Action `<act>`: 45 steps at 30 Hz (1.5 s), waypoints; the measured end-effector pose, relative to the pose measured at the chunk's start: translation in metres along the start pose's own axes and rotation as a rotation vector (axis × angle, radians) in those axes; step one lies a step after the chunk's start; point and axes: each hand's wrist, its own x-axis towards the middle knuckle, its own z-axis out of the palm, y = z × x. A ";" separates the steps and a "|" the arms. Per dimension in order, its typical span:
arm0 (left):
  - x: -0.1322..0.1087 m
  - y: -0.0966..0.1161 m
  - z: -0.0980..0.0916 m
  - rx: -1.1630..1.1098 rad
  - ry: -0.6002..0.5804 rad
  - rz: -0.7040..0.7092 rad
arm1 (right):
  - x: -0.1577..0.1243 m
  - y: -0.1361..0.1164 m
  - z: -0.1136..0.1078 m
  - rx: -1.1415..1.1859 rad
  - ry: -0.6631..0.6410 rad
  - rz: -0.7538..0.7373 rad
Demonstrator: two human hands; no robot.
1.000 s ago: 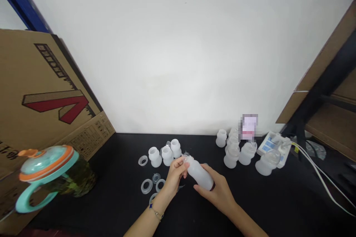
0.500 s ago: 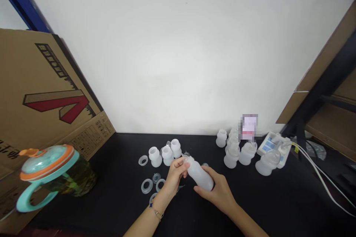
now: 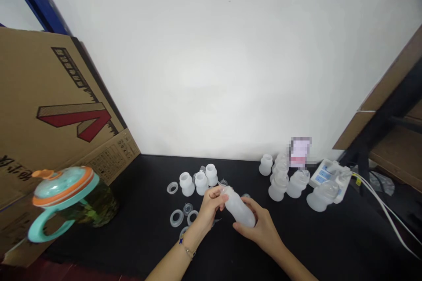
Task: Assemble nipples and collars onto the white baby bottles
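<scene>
My right hand (image 3: 259, 228) is wrapped around the body of a frosted white plastic bottle (image 3: 239, 208), held tilted above the black table (image 3: 138, 228). My left hand (image 3: 211, 206) pinches the bottle's neck end, fingers closed on a small clear part there that I cannot make out. Three short white bottles (image 3: 198, 182) stand just beyond my left hand. Clear plastic rings (image 3: 177, 218) lie on the table to the left of my left wrist, and one more ring (image 3: 172, 188) lies farther back.
A group of several white bottles (image 3: 286, 180) stands at the back right, next to a white power strip (image 3: 326, 174) with cables running right. A teal and orange lidded jug (image 3: 67, 199) stands at the left in front of a large cardboard box (image 3: 49, 109). Shelving rises at the right.
The hands and bottle keep nearly the same pose. The view has shifted slightly, so everything sits a little to the right and the jug looks closer in.
</scene>
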 end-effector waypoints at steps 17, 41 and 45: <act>0.002 -0.008 -0.009 0.053 -0.020 0.079 | -0.001 -0.003 0.002 0.155 -0.068 0.044; -0.011 -0.005 0.014 0.385 -0.186 0.160 | 0.007 -0.005 -0.002 0.762 -0.043 0.221; -0.012 -0.003 0.015 0.409 -0.193 0.152 | 0.009 0.000 -0.003 0.870 -0.001 0.204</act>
